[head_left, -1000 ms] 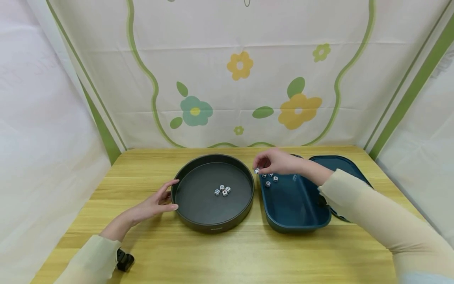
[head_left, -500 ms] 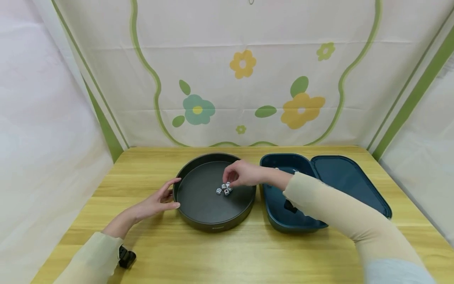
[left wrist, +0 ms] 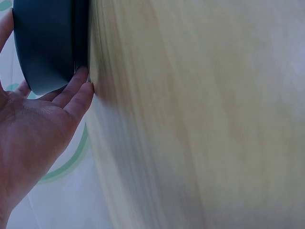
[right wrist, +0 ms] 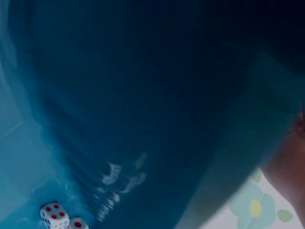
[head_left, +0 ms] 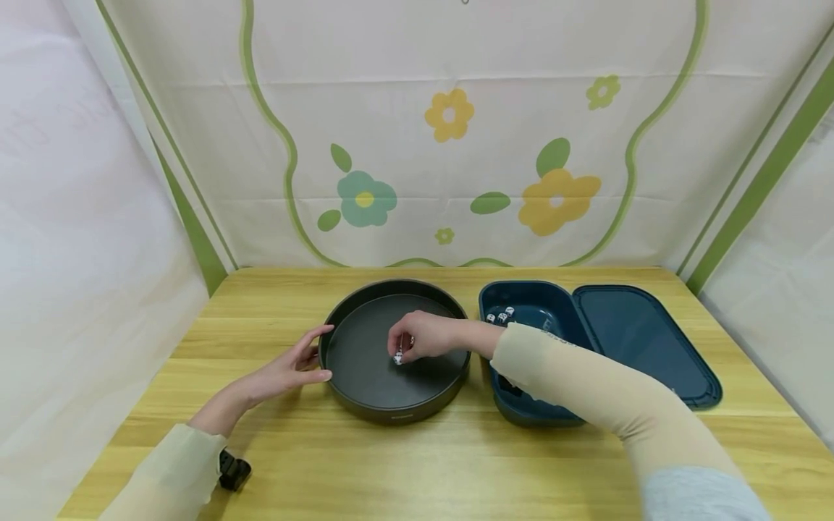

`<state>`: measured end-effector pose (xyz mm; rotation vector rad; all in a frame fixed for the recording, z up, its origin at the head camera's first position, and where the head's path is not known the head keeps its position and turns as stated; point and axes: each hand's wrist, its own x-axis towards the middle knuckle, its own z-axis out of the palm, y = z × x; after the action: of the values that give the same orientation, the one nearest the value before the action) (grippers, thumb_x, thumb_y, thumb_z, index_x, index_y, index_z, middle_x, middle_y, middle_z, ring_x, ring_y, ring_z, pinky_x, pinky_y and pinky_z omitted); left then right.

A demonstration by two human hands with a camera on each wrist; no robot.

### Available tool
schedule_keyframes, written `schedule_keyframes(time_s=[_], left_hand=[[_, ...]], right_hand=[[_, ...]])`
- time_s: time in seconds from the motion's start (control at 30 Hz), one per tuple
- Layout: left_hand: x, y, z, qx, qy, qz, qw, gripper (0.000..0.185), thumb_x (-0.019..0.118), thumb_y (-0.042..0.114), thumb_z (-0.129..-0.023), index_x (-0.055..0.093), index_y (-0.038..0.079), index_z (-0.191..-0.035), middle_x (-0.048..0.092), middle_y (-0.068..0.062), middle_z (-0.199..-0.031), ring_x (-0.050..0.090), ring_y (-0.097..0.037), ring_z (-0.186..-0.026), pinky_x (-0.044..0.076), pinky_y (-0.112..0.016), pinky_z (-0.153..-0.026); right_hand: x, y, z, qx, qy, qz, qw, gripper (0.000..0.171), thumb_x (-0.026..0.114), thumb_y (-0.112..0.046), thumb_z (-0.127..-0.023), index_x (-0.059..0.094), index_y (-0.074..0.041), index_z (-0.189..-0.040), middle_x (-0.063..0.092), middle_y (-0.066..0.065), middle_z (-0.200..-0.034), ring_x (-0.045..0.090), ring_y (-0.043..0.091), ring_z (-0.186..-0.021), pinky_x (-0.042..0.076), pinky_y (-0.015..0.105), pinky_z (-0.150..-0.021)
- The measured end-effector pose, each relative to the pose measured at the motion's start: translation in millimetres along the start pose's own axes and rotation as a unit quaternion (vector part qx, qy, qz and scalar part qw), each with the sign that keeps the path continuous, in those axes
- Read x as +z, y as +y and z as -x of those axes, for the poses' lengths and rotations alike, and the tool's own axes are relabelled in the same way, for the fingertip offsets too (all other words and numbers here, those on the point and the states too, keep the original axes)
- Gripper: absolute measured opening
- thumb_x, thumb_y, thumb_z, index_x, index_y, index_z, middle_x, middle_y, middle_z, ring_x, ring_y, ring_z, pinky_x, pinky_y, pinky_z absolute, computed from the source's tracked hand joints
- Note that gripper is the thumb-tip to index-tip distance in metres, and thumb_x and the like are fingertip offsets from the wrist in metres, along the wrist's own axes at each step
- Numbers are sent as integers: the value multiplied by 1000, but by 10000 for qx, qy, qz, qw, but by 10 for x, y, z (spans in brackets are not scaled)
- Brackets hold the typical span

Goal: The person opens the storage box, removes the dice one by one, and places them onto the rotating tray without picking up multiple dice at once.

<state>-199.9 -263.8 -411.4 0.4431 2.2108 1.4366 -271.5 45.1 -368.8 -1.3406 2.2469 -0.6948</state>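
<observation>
A dark round pan stands on the table, its side wall filling the top left of the left wrist view. Against its left side rests my left hand, thumb and fingers spread and touching the wall. Down inside the pan, my right hand pinches a white die between thumb and fingertips. Other dice there are mostly hidden by the hand. A dark blue rectangular box sits right of the pan under my right forearm. Several dice lie in its far left part, and one die shows in the right wrist view.
A flat blue lid lies on the wooden table, right of the box. A white cloth backdrop with printed flowers rises behind the table, and cloth walls stand on both sides.
My right hand has moved left from the box into the pan with a die, reaching the dice lying there and then a little farther left. My left hand has stayed at the pan.
</observation>
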Motion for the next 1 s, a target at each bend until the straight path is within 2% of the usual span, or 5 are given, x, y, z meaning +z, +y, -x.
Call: schedule_keyframes(time_s=[0.17, 0.37, 0.63, 0.8, 1.0], left_hand=[[9, 12, 3, -23, -5, -29, 10000, 81, 62, 23, -98, 7, 24, -156, 1, -29, -157, 8, -47, -142, 15, -61, -110], [13, 2, 4, 26, -31, -35, 10000, 80, 61, 22, -98, 6, 24, -156, 0, -27, -157, 7, -48, -142, 17, -62, -109], [19, 8, 26, 7, -9, -61, 10000, 81, 61, 22, -98, 6, 23, -157, 3, -29, -156, 10, -49, -141, 19, -63, -108], [21, 19, 29, 8, -10, -60, 10000, 80, 61, 21, -98, 6, 22, -156, 4, -31, -156, 11, -50, -141, 19, -63, -107], [21, 29, 21, 15, -29, -77, 10000, 80, 61, 21, -98, 6, 21, -156, 4, -29, -156, 10, -49, -141, 21, -64, -106]], right_hand=[[24, 30, 16, 48, 41, 73, 10000, 10, 70, -3, -89, 69, -8, -97, 66, -2, -93, 59, 5, -84, 48, 22, -74], [-62, 0, 129, 79, 161, 47, 9998, 10, 70, -4, -89, 70, -6, -99, 67, 0, -97, 61, 8, -87, 49, 22, -77], [-225, 18, 464, 173, 343, -235, 9990, 13, 70, -6, -89, 69, -5, -102, 67, 4, -100, 61, 9, -86, 51, 24, -77], [-340, 53, 720, 121, 553, -313, 9979, 12, 71, -6, -89, 69, -10, -100, 67, 6, -100, 61, 8, -85, 52, 27, -76], [-430, 101, 1012, 129, 836, -291, 9960, 12, 71, -7, -89, 69, -13, -99, 67, 1, -94, 62, 8, -84, 52, 33, -73]])
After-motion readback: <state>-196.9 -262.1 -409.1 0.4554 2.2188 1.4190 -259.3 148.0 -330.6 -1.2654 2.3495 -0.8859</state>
